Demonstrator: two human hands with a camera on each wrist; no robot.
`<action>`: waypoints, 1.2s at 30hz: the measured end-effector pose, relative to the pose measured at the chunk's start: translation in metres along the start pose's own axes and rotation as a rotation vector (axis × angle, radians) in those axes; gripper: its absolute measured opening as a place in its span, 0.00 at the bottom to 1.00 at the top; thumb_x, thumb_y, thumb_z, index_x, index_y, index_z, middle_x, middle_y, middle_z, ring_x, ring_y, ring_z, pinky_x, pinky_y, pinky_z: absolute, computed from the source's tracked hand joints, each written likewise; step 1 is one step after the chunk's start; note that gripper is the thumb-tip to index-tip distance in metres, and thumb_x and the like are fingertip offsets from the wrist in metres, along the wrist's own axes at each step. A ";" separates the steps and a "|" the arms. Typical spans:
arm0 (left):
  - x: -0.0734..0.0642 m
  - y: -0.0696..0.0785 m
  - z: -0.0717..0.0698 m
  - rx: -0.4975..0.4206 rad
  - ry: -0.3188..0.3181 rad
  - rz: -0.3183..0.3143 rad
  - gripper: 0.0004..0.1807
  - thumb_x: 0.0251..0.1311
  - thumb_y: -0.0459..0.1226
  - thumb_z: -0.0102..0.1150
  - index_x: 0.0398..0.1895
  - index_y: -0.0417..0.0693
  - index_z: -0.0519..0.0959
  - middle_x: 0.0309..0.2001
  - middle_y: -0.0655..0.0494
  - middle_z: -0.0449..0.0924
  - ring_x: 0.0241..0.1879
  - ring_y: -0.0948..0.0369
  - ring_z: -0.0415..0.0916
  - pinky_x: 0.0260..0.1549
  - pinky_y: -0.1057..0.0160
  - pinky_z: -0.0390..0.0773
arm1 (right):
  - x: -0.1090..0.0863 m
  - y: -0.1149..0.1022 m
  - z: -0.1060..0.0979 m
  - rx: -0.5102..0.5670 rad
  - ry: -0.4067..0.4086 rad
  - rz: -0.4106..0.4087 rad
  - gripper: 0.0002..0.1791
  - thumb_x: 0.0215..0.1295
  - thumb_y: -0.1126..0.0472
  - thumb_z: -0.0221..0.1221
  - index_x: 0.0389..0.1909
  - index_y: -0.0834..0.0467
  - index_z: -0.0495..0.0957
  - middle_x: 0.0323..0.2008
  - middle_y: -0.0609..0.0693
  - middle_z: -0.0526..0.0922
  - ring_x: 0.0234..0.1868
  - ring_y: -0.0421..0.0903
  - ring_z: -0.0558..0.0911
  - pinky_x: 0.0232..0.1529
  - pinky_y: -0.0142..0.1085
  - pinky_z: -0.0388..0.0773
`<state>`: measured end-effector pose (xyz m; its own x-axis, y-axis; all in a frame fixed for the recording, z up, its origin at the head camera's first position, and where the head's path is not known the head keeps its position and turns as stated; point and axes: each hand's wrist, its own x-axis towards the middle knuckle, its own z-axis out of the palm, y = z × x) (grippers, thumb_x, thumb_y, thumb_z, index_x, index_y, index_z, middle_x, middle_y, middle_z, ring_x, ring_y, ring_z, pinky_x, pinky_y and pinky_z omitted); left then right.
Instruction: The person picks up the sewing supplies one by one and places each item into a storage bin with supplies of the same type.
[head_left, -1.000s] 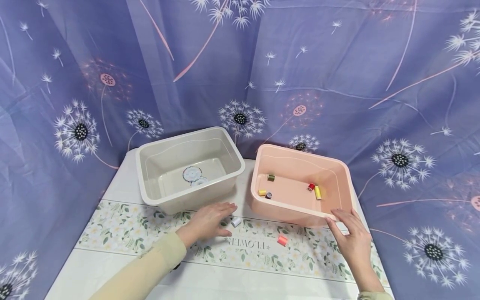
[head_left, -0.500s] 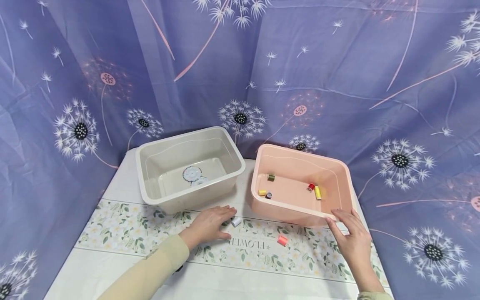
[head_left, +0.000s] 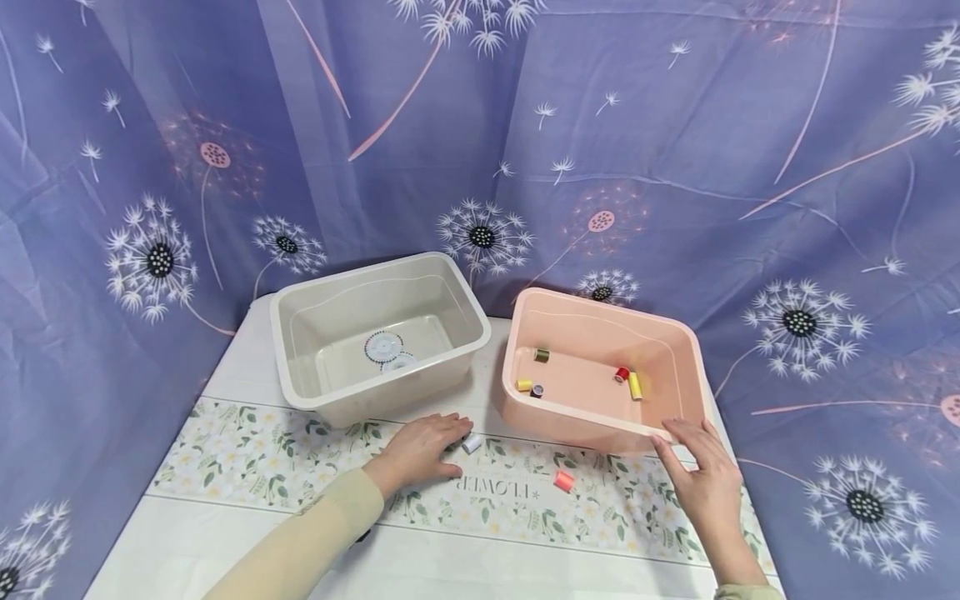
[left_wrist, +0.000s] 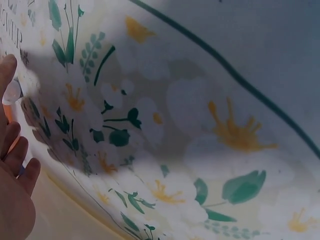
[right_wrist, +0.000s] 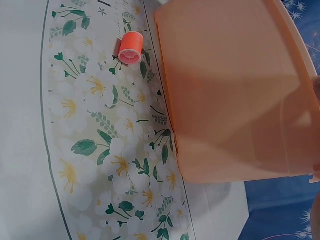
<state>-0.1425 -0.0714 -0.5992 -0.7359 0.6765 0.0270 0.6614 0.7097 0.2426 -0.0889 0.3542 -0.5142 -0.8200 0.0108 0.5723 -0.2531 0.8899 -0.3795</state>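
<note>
My left hand (head_left: 422,450) is low over the floral strip, palm down with fingers extended. Its fingertips are right beside a white thread spool (head_left: 472,443), which lies on its side on the table. In the left wrist view that hand (left_wrist: 15,165) shows at the left edge. My right hand (head_left: 707,475) holds the front right rim of a pink plastic bin (head_left: 585,429), fingers over the edge and thumb outside. Inside the bin lie a green spool (head_left: 542,356), a red spool (head_left: 622,375), a dark spool (head_left: 537,390) and two yellow ones. An orange-red spool (head_left: 564,481) rests in front.
A grey plastic bin (head_left: 390,392) stands left of the pink one, with two round pin wheels (head_left: 384,347) on its bottom. The white table (head_left: 450,567) bears a floral strip with lettering. A purple dandelion-print curtain (head_left: 375,125) hangs behind and around it.
The left hand has shifted slightly right and down, its forearm swinging right. The right hand, the bins and the spools stay where they were.
</note>
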 end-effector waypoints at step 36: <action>0.021 -0.001 0.014 -0.020 0.063 0.045 0.35 0.53 0.56 0.64 0.63 0.54 0.74 0.62 0.59 0.75 0.65 0.55 0.68 0.66 0.55 0.66 | -0.001 0.004 0.002 0.008 0.014 -0.032 0.20 0.50 0.60 0.72 0.46 0.60 0.84 0.43 0.58 0.86 0.48 0.59 0.81 0.70 0.46 0.61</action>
<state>-0.1568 -0.0555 -0.6129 -0.7137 0.6934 0.0995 0.6914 0.6744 0.2592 -0.0895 0.3570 -0.5179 -0.8040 -0.0111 0.5945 -0.2832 0.8863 -0.3665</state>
